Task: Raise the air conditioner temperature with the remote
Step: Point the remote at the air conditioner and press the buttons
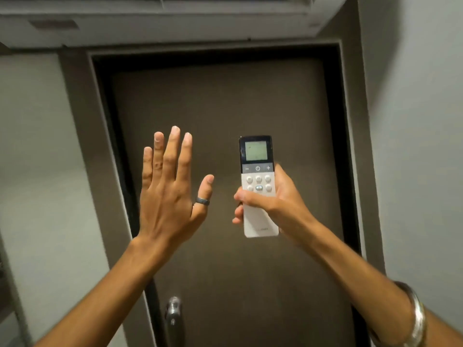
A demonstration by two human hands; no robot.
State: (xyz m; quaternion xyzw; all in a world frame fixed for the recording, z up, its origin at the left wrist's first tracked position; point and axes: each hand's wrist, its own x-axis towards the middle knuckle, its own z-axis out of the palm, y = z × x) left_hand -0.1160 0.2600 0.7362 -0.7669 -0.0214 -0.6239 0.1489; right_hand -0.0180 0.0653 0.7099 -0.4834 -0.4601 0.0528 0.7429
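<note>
While the right hand (273, 196) grips the remote (258, 186) upright, the left hand (167, 194) is raised empty, fingers spread.
Remote: before the door (225, 108), screen up, below the air conditioner (175, 18).

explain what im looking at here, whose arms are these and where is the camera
There is no machine here. One camera sits on a person's head, looking forward, so both arms reach in from below. The right hand holds a white remote upright, thumb lying across its lower buttons. The left hand is empty, raised with fingers spread, a ring on the thumb. Behind them is a dark door; above it hangs the air conditioner. No table is in view.
</note>
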